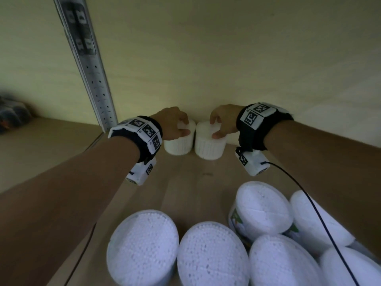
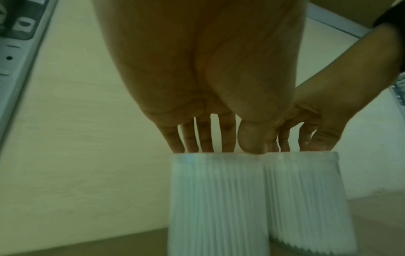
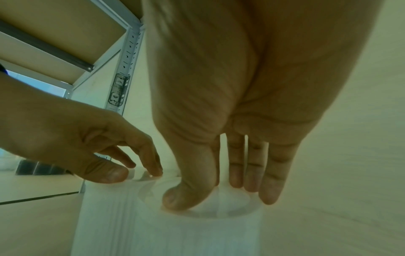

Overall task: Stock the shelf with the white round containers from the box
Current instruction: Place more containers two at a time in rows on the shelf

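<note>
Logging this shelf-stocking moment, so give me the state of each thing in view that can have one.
Left hand: grips the left container's top.
Right hand: grips the right container's top.
Left container: upright on the shelf, beside its neighbour.
Right container: upright on the shelf.
Containers in front: lying tilted, tops toward the camera, not yet shelved.
Shelf board: bare in the middle.

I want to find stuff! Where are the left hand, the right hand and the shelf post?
left hand [image 1: 172,122], head view, on its back.
right hand [image 1: 223,118], head view, on its back.
shelf post [image 1: 90,65], head view, on its holed metal face.
</note>
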Demonstrator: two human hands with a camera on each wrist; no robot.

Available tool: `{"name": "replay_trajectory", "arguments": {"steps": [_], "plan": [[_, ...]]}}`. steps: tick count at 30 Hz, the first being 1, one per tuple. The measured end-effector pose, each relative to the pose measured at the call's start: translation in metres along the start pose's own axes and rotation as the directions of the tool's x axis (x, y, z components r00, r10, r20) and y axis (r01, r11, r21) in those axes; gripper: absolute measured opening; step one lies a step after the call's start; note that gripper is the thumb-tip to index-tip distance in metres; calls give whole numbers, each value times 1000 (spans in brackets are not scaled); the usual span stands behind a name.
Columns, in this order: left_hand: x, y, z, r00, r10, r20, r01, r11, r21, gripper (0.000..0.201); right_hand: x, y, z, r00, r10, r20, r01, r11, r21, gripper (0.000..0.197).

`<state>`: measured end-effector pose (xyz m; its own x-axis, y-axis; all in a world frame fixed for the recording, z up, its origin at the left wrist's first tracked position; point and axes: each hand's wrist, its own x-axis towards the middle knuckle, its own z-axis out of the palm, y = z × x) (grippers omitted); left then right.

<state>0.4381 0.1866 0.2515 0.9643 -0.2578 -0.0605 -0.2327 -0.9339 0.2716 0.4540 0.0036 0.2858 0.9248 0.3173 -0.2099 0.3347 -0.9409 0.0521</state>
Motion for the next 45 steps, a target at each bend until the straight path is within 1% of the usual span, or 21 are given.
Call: {"name": "replay_trajectory", "arguments": {"steps": [3,7,11,15,17,20,21,24,27,30,33,38,40,41,42,43,45], "plan": [[-1,1,0,1000,-3,-7,3,1000,-3,49,-1,-1,1,1000,2,-9,-2,1000,-14,57],[-2,-2,2,1000,-6,-27,4,998,-56,47,-3,-3,0,1000,-10,-7,10,1000,-27,55],[-2,-3,5,999,-9,-41,6,997,-72,46,-7,-2,-3,999,-40,26,41,999,-16,54],[-3,-2,4,999,-8,-45,5,997,-75,46,-9,-2,-5,997,-57,57,55,998,30,57],[-3,-2,5,999,-11,-43,8,998,-68,46,-8,-3,-4,998,-51,46,48,998,46,56],[-3,-2,5,999,-11,-44,7,997,-73,44,-5,-6,-2,1000,5,-1,-5,997,75,47],[-3,-2,5,999,-11,-44,7,997,-78,44,-4,-7,-1,1000,27,-2,-27,997,65,49],[-4,-3,6,999,-12,-43,9,997,-78,43,-1,-10,2,995,80,57,-81,997,12,68],[-4,-3,6,999,-14,-44,11,997,-81,44,0,-12,3,996,72,60,-73,997,6,71],[-3,-4,7,999,-13,-44,9,997,-82,44,-2,-13,0,996,63,70,-63,998,2,66],[-3,-3,7,999,-15,-39,12,997,-77,44,-7,-12,-4,996,15,89,-15,1000,-4,63],[-4,-1,6,999,-13,-39,10,997,-75,45,-11,-11,-7,994,-24,105,19,998,52,62],[-4,-2,6,999,-10,-41,7,997,-78,44,-8,-12,-5,997,-10,74,5,998,70,57],[-4,-2,6,999,-8,-43,4,997,-82,44,-6,-12,-4,999,10,47,-13,998,60,53],[-5,-1,6,999,-7,-44,3,996,-87,44,-4,-12,-3,999,34,27,-35,999,41,52],[-5,-2,6,999,-6,-44,2,996,-89,44,-2,-12,-2,998,59,24,-59,998,19,57],[-4,-2,6,999,-6,-39,3,996,-84,44,0,-13,0,994,94,58,-93,995,-22,67]]}}
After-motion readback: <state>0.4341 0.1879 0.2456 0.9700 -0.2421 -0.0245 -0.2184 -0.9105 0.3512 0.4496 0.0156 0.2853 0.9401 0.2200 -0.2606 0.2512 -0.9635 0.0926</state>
